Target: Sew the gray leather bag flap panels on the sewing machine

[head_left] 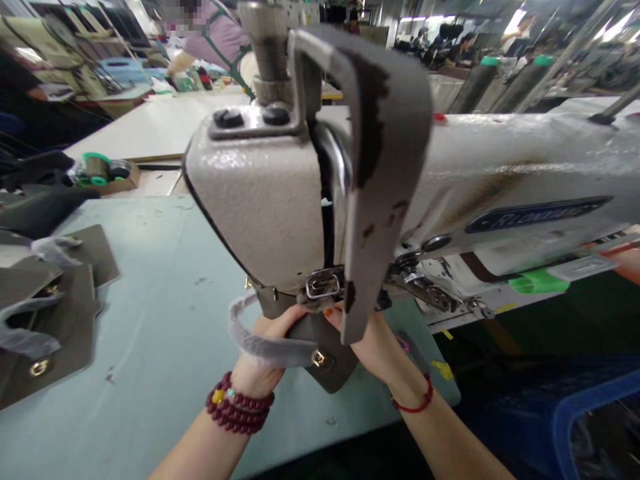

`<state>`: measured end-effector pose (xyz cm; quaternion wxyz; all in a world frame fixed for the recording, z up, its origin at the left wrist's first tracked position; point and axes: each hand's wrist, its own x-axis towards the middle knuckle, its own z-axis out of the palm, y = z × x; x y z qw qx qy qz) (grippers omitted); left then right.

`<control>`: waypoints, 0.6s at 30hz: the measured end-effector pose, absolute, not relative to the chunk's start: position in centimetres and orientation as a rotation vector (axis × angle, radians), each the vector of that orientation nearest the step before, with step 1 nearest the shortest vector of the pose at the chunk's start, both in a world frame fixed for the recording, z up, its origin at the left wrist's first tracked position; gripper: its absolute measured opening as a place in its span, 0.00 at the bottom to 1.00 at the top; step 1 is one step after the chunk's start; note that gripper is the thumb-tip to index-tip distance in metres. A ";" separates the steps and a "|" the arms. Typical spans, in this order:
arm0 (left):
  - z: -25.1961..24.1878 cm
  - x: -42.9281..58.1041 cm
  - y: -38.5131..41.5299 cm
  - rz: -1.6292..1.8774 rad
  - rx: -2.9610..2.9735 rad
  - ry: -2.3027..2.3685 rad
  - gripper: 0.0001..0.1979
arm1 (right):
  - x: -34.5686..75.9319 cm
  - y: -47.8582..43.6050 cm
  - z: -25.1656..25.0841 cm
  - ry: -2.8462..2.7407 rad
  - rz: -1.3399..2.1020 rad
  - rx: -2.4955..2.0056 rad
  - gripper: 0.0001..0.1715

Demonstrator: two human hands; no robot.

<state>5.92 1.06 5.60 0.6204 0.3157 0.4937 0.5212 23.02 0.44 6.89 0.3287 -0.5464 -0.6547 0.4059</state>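
A grey-brown bag panel (327, 377) with a metal ring fitting lies under the head of a sewing machine (260, 207). Its curved handle (287, 352) is wrapped in clear plastic and loops over my left hand. My left hand (267, 337) is closed on the panel's left side, thumb on top, other fingers mostly hidden. On the right side, my right hand (370, 340) holds the panel close to the presser foot area. The machine's worn metal guard (385, 167) covers part of that hand; one fingertip shows beside it. The needle cannot be made out.
More grey-brown panels (75, 313) with plastic-wrapped handles are stacked at left on the pale green table (165, 360). A box of thread spools (100, 172) stands behind. At lower right is a blue bin (563, 427). A co-worker in a mauve top (220, 40) is across the table.
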 end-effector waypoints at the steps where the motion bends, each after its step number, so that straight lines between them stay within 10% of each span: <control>1: 5.8 5.5 1.4 1.164 0.789 1.101 0.13 | 22.8 0.3 6.8 -1.704 1.063 -1.442 0.18; 13: 6.9 3.4 1.6 0.895 0.776 1.075 0.29 | 22.2 -1.1 7.1 -1.618 1.203 -1.420 0.16; 18: 7.4 3.3 3.5 1.035 0.768 1.063 0.21 | 21.0 -1.5 6.6 -1.486 1.210 -1.400 0.19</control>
